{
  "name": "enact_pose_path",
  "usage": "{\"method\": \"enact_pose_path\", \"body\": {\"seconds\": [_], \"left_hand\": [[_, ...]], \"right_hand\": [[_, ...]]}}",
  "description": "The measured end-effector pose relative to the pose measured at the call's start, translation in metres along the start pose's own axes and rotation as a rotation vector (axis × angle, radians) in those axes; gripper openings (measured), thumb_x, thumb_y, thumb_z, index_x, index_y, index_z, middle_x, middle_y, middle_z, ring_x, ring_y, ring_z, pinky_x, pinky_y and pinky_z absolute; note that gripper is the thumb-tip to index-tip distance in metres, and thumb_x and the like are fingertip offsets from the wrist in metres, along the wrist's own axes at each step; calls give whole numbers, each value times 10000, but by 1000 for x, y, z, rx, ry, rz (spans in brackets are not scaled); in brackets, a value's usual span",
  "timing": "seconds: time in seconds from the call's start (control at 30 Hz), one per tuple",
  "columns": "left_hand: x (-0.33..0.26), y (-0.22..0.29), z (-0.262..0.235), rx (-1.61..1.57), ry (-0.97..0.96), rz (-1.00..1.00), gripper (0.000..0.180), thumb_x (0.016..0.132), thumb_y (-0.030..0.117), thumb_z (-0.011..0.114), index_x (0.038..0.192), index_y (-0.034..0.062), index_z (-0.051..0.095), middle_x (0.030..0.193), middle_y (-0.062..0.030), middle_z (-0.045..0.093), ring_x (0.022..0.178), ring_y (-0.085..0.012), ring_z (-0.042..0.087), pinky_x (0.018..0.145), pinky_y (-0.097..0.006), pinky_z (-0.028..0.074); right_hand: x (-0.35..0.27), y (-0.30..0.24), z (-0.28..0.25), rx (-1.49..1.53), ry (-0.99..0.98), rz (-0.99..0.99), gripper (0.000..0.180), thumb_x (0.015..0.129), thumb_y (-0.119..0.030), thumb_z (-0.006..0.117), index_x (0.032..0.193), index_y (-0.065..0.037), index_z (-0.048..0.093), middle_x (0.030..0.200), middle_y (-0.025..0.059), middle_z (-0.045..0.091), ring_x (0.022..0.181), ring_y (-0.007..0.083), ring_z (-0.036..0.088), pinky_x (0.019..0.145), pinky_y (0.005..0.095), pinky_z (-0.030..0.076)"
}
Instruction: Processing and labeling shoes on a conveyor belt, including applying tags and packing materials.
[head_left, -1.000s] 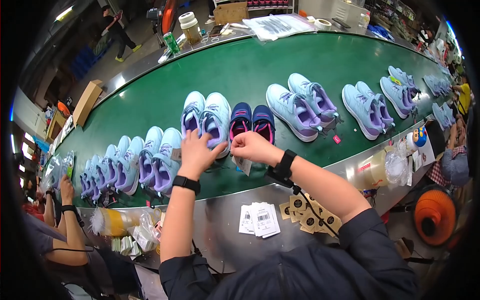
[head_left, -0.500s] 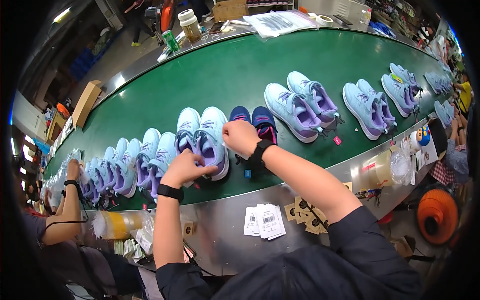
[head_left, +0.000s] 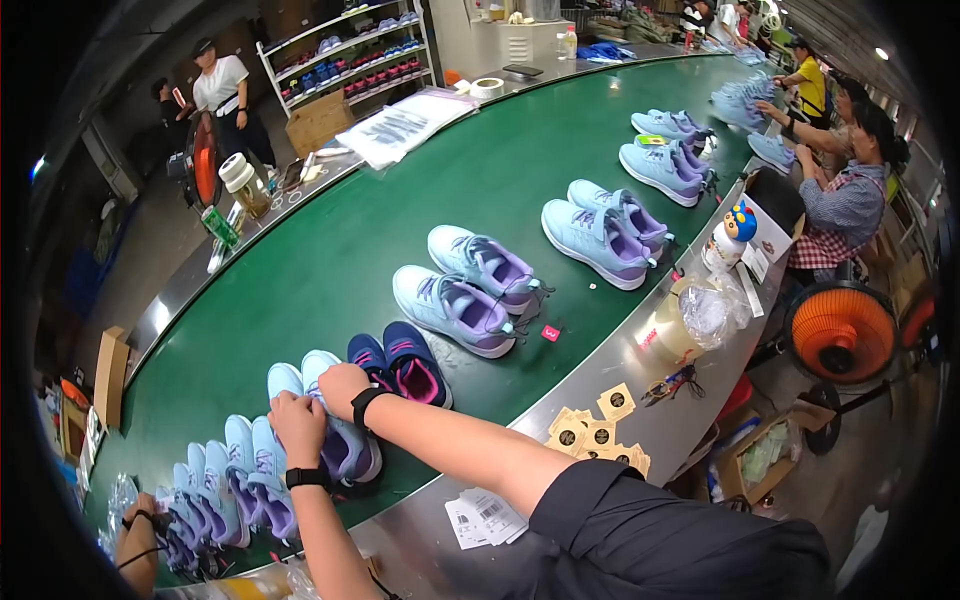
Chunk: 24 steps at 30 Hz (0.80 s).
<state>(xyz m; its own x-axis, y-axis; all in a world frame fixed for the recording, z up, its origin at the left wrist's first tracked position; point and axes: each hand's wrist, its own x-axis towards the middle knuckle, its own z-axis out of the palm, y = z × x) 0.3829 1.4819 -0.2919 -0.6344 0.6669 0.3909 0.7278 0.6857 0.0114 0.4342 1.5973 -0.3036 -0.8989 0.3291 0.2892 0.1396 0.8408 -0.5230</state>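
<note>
My left hand (head_left: 297, 426) and my right hand (head_left: 343, 389) are close together over a pair of light blue sneakers (head_left: 323, 364) with lilac linings. Both hands are closed, with fingers curled in at the shoe's upper. Whatever is between the fingertips is too small or hidden to make out. Just right of my right hand sits a navy pair with pink laces and lining (head_left: 413, 358). To the left, a row of light blue sneakers (head_left: 215, 490) stands packed side by side on the green belt (head_left: 330, 270).
More light blue pairs (head_left: 465, 300) stand spaced along the belt to the right. On the metal edge lie white barcode labels (head_left: 484, 518), kraft tags (head_left: 590, 432) and a tape roll in plastic (head_left: 690, 318). An orange fan (head_left: 840, 330) stands at right. Co-workers (head_left: 845, 205) sit farther along.
The view has swung to the right. My left hand has gone from spread fingers to closed, and my right hand has come in beside it over the light blue pair.
</note>
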Motion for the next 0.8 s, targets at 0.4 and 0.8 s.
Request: {"method": "enact_pose_path", "body": {"seconds": [0.4,0.8], "left_hand": [[-9,-5,0,-287,65,-125,124,650,154,635,721,57,666,736,-93,548,723,-269,539,677,-382,411],[0,-22,17,-421,-21,-336,167,708,144,597,653,-6,549,680,-123,561,673,-263,546,661,-346,420]], "right_hand": [[1,-1,5,122,7,-1,134,689,-151,549,705,-55,642,737,155,621,719,299,614,638,387,490],[0,-10,8,171,39,-86,136,735,-153,514,762,-54,602,707,128,622,681,289,613,614,386,483]]}}
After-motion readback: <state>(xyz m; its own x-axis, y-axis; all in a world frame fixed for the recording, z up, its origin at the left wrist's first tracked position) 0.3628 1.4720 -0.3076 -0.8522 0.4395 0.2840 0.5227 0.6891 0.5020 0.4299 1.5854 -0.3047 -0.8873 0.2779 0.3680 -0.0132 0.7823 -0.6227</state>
